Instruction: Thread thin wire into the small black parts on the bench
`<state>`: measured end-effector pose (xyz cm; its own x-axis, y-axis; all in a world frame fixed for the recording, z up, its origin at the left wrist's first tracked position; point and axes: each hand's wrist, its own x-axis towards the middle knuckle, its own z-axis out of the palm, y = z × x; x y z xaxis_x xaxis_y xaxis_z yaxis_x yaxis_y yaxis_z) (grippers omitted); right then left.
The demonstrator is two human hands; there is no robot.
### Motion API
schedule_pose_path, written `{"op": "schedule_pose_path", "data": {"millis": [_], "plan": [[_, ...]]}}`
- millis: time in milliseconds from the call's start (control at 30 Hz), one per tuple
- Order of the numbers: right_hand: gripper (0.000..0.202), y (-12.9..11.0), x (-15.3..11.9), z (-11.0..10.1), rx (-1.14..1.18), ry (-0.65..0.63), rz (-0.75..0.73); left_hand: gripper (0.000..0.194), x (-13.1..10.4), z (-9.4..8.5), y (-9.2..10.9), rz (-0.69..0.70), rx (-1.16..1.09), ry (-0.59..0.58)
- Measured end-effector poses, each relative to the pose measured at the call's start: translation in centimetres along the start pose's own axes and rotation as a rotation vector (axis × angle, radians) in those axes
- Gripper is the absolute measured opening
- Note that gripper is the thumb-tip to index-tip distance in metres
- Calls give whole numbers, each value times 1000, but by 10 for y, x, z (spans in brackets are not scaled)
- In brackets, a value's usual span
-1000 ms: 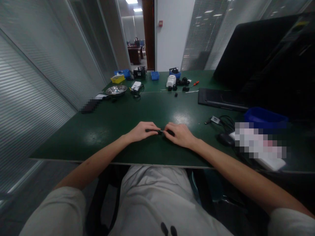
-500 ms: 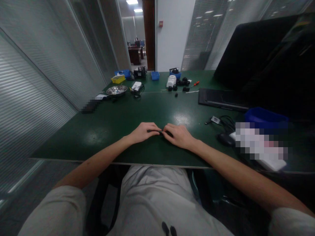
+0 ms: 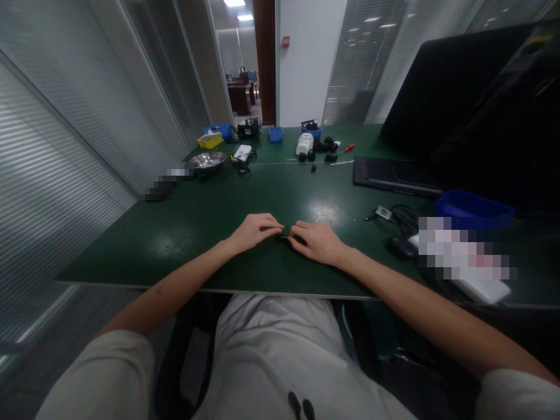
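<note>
Both hands rest close together over the green table. A small dark piece with a light edge lies between them, too small to identify. The thumb and fingertips of my right hand are pinched at its right end. My left hand is just to the left and slightly above the piece, its thumb and fingers drawn near each other; whether anything sits between them is too small to make out.
At the back are a metal bowl, a yellow basket, a blue basket, a white device and a red screwdriver. On the right stand a keyboard, cables, a mouse and a blue tray.
My left hand has shifted slightly up and left, away from the small dark piece, which shows more between the hands. My right hand has barely moved.
</note>
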<state>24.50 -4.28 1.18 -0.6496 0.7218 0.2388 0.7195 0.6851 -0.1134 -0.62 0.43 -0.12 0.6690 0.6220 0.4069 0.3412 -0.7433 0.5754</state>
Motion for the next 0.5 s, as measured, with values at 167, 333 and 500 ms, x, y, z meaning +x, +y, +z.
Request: {"op": "schedule_pose_path", "data": {"millis": [167, 333, 500], "plan": [[26, 1, 0, 1, 18, 3, 5, 19, 6, 4, -12, -33, 87, 31], [26, 2, 0, 1, 30, 13, 0, 24, 3, 4, -9, 39, 153, -50], [23, 5, -2, 2, 96, 110, 3, 30, -3, -2, 4, 54, 137, -13]]}}
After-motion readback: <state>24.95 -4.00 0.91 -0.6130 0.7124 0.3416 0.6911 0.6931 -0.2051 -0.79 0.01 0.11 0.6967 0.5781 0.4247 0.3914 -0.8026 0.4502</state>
